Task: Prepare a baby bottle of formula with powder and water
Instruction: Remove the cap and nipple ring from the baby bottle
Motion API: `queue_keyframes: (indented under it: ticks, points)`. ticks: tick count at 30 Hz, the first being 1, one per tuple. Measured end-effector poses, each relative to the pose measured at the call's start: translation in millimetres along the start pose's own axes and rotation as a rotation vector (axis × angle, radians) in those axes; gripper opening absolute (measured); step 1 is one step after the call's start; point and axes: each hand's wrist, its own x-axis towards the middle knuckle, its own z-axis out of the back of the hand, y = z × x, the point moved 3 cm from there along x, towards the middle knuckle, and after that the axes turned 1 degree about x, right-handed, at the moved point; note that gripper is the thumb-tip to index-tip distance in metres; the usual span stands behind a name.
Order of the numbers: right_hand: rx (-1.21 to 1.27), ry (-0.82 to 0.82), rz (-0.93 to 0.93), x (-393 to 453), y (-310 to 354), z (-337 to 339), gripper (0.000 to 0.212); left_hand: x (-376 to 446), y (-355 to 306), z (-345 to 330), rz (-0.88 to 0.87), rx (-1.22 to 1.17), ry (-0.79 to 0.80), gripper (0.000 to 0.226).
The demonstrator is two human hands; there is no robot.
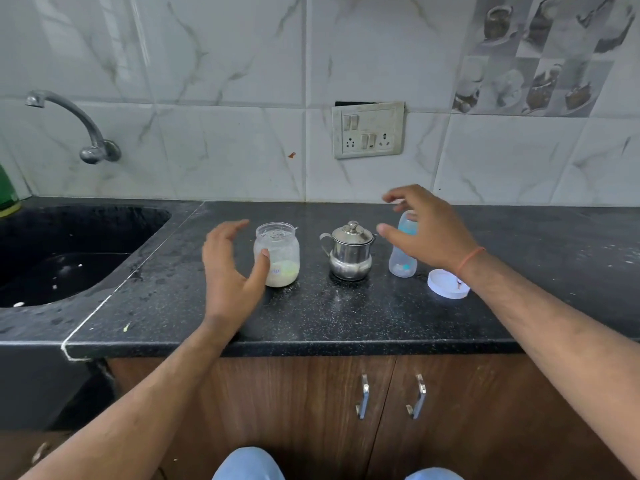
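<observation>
A clear plastic jar (pixel 281 252) with pale powder at its bottom stands open on the black counter (pixel 329 317). My left hand (pixel 230 271) hovers just left of it, fingers spread, thumb near the jar's side. A small steel pot with a lid (pixel 350 251) stands in the middle. To its right stands a translucent baby bottle (pixel 401 261) without a top. My right hand (pixel 427 230) is spread wide around the bottle's upper part, holding nothing. A white lid (pixel 446 284) lies flat on the counter beside the bottle, under my right wrist.
A dark sink (pixel 69 258) lies at the left with a metal tap (pixel 69 126) on the tiled wall. A socket panel (pixel 367 130) sits on the wall behind the pot. Wooden cupboard doors with metal handles (pixel 391 396) are below the counter edge.
</observation>
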Motion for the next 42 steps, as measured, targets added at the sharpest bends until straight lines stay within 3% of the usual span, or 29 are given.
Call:
queue_keyframes:
  ticks: [3, 8, 11, 14, 20, 24, 30, 33, 38, 42]
  points:
    - [-0.183, 0.274, 0.027, 37.0, 27.8, -26.7, 0.061, -19.9, -21.7, -6.5, -0.088, -0.038, 0.1, 0.027]
    - [-0.383, 0.555, -0.082, 73.2, 27.3, -59.9, 0.089, -37.7, -34.6, -29.0, 0.037, -0.148, 0.372, 0.017]
    - [-0.35, 0.587, -0.128, 78.7, 23.7, -65.5, 0.092, -36.3, -23.5, -36.3, 0.188, -0.151, 0.459, 0.016]
    - [-0.319, 0.59, -0.147, 79.1, 20.7, -66.0, 0.088, -30.6, -18.6, -38.5, 0.278, -0.201, 0.434, 0.014]
    - [-0.488, 0.517, -0.17, 82.0, 12.1, -26.1, 0.058, -28.3, -12.4, -36.1, 0.35, -0.265, 0.384, 0.013]
    - [-0.625, 0.587, -0.274, 79.1, -10.0, -1.6, 0.056, -28.7, -11.7, -37.3, 0.349, -0.272, 0.377, 0.012]
    - [-0.437, 0.631, -0.453, 66.7, -36.1, 5.2, 0.04, -29.0, -12.1, -39.1, 0.341, -0.275, 0.395, 0.012]
    - [-0.385, 0.616, -0.44, 65.0, -38.5, 5.0, 0.036, -28.8, -10.6, -39.3, 0.346, -0.271, 0.403, 0.012]
    - [-0.253, 0.721, -0.396, 62.2, -14.0, 9.3, 0.04, -29.8, -10.9, -41.1, 0.33, -0.291, 0.435, 0.012]
    - [-0.111, 0.729, -0.273, 54.5, 34.0, -2.6, 0.037, -30.4, -10.5, -43.2, 0.272, -0.283, 0.517, 0.029]
